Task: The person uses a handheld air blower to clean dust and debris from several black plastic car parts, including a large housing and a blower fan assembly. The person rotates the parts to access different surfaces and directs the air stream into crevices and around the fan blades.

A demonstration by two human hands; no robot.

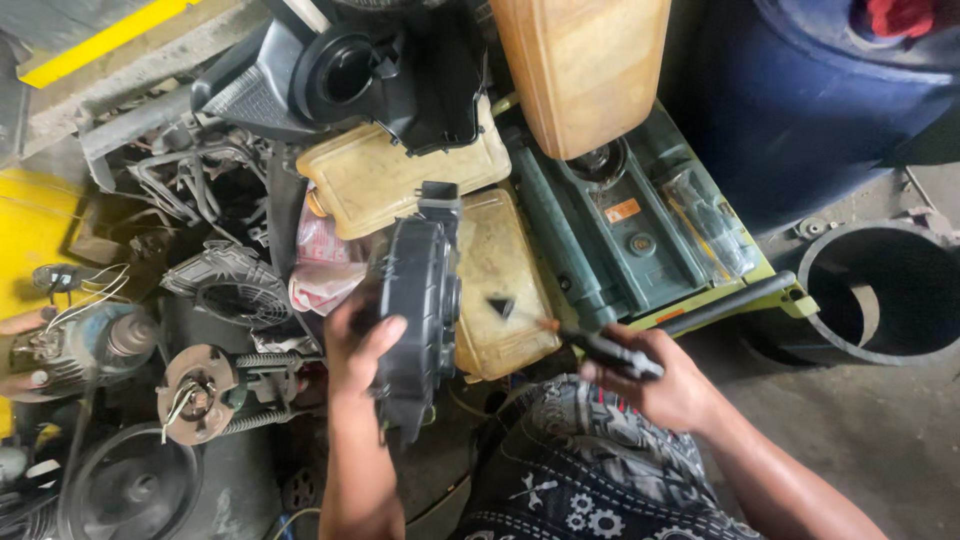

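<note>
**Housing held upright, tool not yet applied**

A dark round plastic housing [415,300] is held on edge by the left hand [360,350], whose fingers are clamped on its near rim, the thumb laid across the face. Right of the housing, a screwdriver [590,345] with a dark handle is gripped in the closed right hand [665,385]; its tip is pointed toward the housing but is kept apart from it, over a yellowed plastic canister [505,285] just behind. No fastener can be made out, so the work is judged barely begun. Left of the housing, a coil spring assembly [215,395] is seen among scrap parts.
</note>
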